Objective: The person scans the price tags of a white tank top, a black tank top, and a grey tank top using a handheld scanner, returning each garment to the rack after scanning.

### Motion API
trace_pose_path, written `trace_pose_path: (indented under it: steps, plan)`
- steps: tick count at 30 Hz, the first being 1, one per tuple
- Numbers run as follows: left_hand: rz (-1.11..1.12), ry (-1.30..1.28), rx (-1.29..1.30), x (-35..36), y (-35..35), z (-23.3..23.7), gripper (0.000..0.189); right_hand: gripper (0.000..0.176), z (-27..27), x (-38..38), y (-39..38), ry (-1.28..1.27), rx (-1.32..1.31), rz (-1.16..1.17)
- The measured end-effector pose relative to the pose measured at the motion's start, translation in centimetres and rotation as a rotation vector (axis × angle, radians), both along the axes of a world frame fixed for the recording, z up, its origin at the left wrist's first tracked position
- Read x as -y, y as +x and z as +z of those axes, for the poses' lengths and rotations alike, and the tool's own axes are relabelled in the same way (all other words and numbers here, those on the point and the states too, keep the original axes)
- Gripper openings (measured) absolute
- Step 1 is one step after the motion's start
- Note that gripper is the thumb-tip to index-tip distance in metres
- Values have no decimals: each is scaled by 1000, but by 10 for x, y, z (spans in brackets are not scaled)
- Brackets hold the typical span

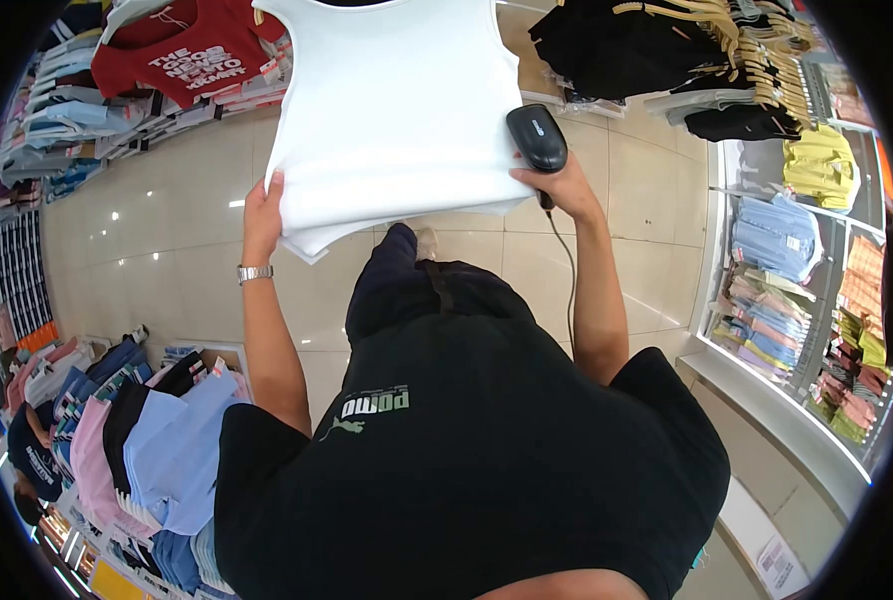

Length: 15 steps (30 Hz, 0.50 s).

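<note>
A white sleeveless top (pixel 397 110) is stretched out in front of me, its lower hem toward my body and its neckline at the upper edge of the view. My left hand (pixel 264 212) pinches the left side of the top near the hem and wears a metal watch (pixel 256 273) at the wrist. Gripping the hem's right corner is my right hand (pixel 565 185). A black rounded device (pixel 538 138) sits over the fingers of that hand, with a cable (pixel 571 270) running down along the forearm. Fabric partly hides the fingertips of both hands.
Racks of clothes stand around me: a red printed shirt (pixel 182 50) at upper left, black garments (pixel 637 50) at upper right. Shelves of folded shirts (pixel 777 235) line the right. Hanging shirts (pixel 182 440) are at lower left, near another person (pixel 35 450). The floor (pixel 147 240) is tiled.
</note>
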<state>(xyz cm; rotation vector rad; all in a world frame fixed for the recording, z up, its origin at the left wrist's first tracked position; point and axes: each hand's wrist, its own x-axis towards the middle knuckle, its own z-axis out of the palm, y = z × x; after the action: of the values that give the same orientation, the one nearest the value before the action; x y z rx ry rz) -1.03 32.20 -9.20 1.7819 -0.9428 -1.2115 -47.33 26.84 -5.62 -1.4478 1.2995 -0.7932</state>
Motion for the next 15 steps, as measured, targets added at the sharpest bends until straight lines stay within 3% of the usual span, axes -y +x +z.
trace_pose_path:
  steps: [4, 15]
  plan:
    - [34, 43, -127, -9, -8, -2, 49, 33, 12, -9, 14, 167, 49, 0]
    - [55, 69, -507, -34, -19, -8, 37, 49, -4, -23, 22, 221, 357, 88]
